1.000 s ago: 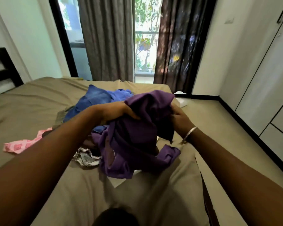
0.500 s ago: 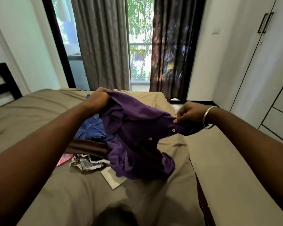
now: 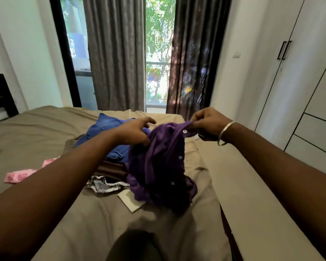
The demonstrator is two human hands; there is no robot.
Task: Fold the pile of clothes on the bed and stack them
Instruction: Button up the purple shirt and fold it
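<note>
While the purple shirt (image 3: 158, 162) hangs crumpled above the near right part of the bed (image 3: 36, 132), the right hand (image 3: 208, 122) pinches its top edge near a white button, fingers (image 3: 194, 126) clamped on the cloth. The left hand (image 3: 134, 131) is at the left side of the shirt; its thumb touches the cloth, but its other fingers are spread and partly lifted, so I cannot tell if it really grips. The lower part of the shirt rests on the bed, partly over a white card (image 3: 131, 201).

I judge that the step in hand is to find the collar or shoulders and open the shirt flat. To do it well, the left hand should take the opposite shoulder seam, then both hands should pull apart and shake once, so the sleeves fall free before the shirt is laid down.

Just left of the shirt lie the other clothes: a blue garment (image 3: 109, 127) on the far side, a brown one (image 3: 110, 169) and a patterned piece (image 3: 104, 184) nearer. A pink cloth (image 3: 21, 174) lies well apart at the left. Curtains (image 3: 117, 53) hang at the far window.
</note>
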